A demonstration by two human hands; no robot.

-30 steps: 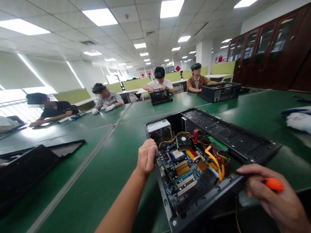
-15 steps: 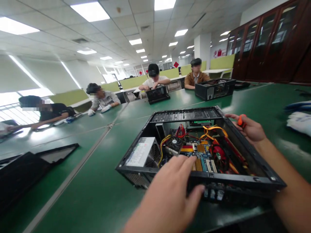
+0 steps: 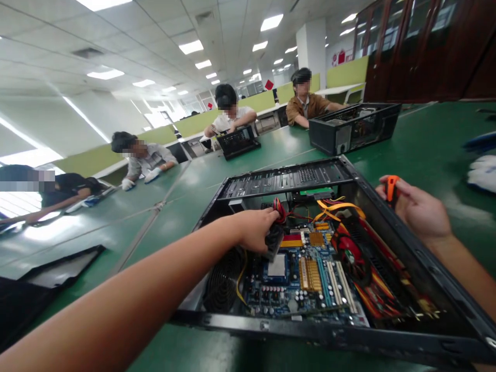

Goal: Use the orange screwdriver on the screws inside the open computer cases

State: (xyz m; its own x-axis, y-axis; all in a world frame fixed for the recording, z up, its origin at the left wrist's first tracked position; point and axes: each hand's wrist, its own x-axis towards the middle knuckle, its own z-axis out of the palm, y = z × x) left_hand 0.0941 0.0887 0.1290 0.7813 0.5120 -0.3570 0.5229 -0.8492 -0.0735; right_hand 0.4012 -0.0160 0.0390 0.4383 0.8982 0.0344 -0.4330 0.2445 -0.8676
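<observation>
PC case (image 3: 333,335) sitting open at 12 o'clock, bare chip (image 3: 276,266) showing | my left hand (image 3: 256,231)'s switching from near rim to clamping the cooler (image 3: 276,243), so I'm handling guts now, not box | right hand (image 3: 424,213)'s gripping an orange tool (image 3: 392,188), 2 o'clock

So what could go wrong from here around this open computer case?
The cooling fan in the left hand might snag the red wires beside it, or knock the exposed chip on the motherboard if it slips. The orange-handled tool in the right hand, close to the computer case, could fall in.
</observation>
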